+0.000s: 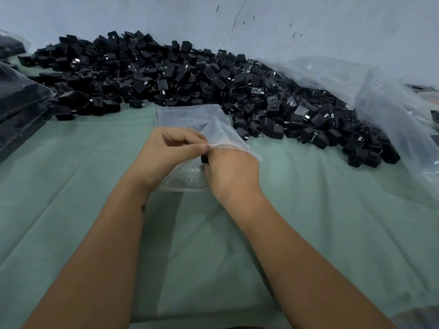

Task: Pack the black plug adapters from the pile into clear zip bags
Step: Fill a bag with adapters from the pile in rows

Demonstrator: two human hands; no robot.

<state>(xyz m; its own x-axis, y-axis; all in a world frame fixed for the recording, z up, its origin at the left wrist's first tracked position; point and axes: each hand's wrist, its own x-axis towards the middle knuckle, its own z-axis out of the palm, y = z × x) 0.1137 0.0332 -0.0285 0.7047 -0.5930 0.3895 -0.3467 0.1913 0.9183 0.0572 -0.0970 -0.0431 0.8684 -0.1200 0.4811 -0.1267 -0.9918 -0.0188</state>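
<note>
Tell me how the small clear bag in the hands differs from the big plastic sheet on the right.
The small bag is pinched at its edge by the left hand and right hand; the big plastic sheet lies loose, untouched. The small bag sits on the green cloth before the adapter pile; the sheet drapes beside the pile. Both are see-through.

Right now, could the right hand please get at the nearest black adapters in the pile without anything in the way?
Probably yes. The pile of adapters lies just beyond and right of the right hand, over open green cloth. But that hand already holds a black adapter at the bag mouth, so it isn't free.
</note>
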